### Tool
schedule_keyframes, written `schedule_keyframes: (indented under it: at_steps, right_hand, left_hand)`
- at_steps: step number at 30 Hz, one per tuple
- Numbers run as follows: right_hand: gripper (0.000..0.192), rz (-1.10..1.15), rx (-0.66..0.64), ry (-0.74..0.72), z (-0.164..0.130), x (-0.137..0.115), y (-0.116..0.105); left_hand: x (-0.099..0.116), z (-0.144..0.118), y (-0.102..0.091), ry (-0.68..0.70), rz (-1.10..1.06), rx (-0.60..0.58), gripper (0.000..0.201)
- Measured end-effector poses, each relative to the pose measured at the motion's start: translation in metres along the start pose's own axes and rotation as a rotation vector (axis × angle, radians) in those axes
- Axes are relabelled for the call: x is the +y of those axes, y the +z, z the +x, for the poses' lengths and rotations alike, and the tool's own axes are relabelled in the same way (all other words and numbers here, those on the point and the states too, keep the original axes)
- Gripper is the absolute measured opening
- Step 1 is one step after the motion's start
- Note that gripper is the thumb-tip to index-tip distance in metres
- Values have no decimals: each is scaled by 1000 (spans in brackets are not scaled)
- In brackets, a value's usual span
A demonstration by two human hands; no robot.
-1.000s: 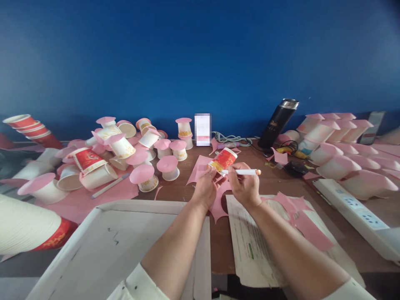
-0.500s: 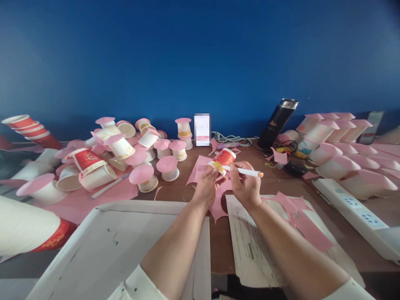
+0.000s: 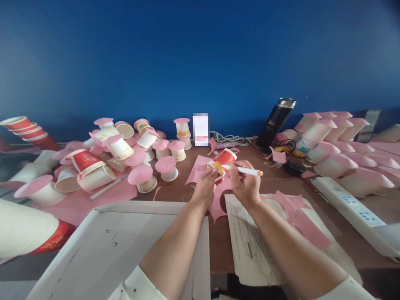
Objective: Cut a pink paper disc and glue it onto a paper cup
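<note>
A red, white and yellow paper cup (image 3: 227, 156) lies tilted in my left hand (image 3: 205, 187), whose fingers are closed around its lower end. My right hand (image 3: 246, 183) pinches a white marker pen (image 3: 246, 171) with an orange end. The pen's tip points left and meets the side of the cup, though the exact contact is hidden by the fingers. Beneath both hands lies cut pink paper (image 3: 220, 202) with curved cutouts. To the left, several paper cups stand or lie with pink paper discs (image 3: 165, 164) on their bases.
A white tray (image 3: 125, 208) lies at front left, near a long cup stack (image 3: 28, 229). On the right are a printed paper sheet (image 3: 246, 241), a power strip (image 3: 353, 208) and rows of pink-topped cups (image 3: 362, 179). A black bottle (image 3: 275, 123) leans against the blue wall.
The whole scene shifts slightly left with the camera. Both hands keep their hold on the cup and the marker pen, with scarcely any other movement.
</note>
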State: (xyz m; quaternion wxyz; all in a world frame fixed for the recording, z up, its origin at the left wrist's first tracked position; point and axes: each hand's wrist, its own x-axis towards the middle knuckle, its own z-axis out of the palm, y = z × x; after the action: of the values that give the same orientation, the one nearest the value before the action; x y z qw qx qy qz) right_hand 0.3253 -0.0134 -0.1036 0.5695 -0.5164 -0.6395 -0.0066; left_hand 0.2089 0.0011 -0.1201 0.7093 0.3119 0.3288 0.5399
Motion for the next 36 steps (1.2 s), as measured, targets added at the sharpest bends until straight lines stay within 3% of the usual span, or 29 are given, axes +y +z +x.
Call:
schedule_keyframes:
  at_steps: [9, 21, 28, 36]
  right_hand:
    - [15, -25, -9, -14, 0, 2, -1]
    - [14, 19, -2, 37, -2, 6, 1]
    - [15, 10, 32, 3, 0, 4, 0]
    - [15, 4, 59, -6, 1, -1, -3]
  left_hand:
    - [4, 0, 1, -7, -95, 33, 21]
    - [-2, -1, -1, 85, 170, -103, 29]
    - [1, -5, 0, 121, 337, -94, 30]
    - [-1, -3, -4, 144, 353, -88, 32]
